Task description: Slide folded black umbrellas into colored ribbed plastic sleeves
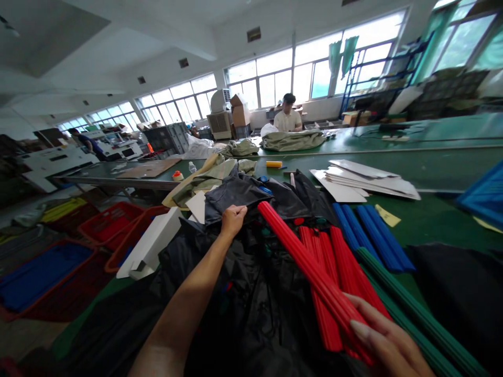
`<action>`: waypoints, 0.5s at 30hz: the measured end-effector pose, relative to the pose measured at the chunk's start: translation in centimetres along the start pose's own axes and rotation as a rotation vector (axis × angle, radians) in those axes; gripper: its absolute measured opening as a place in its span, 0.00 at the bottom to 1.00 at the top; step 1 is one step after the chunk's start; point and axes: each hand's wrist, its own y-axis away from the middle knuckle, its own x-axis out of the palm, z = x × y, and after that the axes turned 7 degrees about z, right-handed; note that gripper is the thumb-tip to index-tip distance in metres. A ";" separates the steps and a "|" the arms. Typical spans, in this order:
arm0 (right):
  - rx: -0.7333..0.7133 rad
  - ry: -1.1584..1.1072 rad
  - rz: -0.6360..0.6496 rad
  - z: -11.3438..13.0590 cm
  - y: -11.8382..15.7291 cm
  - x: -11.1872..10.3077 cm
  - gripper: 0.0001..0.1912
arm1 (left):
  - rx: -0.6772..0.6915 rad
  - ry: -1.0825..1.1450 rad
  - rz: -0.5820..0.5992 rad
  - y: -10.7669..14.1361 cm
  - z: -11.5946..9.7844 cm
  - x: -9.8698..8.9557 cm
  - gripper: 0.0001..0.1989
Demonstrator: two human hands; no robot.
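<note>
Tube (304, 266), red, ribbed and plastic-looking, is slanting over glossy black fabric (236, 189), right hand (383, 335) grasping its near end, left hand (233, 219) apparently pinching fabric, ideally keeping it taut.

Held red tube (306, 264) runs obliquely from the right hand (387, 340) towards the left hand (233, 219), barring straight crossing; only a narrow gap separates its far tip from the left hand. Green tubes (416, 303) and blue tubes (385, 238) obstruct low passage on the right; a white carton (151, 243) obstructs the left. Bare tabletop (436, 167) offers room at far right, beyond the white sheets (365, 180).
</note>
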 end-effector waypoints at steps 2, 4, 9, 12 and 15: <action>-0.007 0.008 0.104 1.2 -1.0 2.0 0.28 | 0.000 0.017 -0.024 -0.1 0.1 -0.3 0.14; -0.044 0.046 0.221 2.3 -2.1 3.4 0.29 | 0.025 -0.042 -0.036 -0.1 0.0 -0.7 0.14; -0.241 0.205 0.316 3.5 -4.9 4.8 0.25 | 0.189 -0.295 -0.009 0.1 -0.3 -1.7 0.13; -0.446 0.303 0.311 3.7 -7.3 5.8 0.21 | 0.255 -0.315 0.003 -0.1 -0.6 -2.0 0.13; -0.622 0.388 0.269 4.1 -10.1 7.5 0.18 | 0.326 -0.337 0.041 -0.3 -1.0 -1.9 0.12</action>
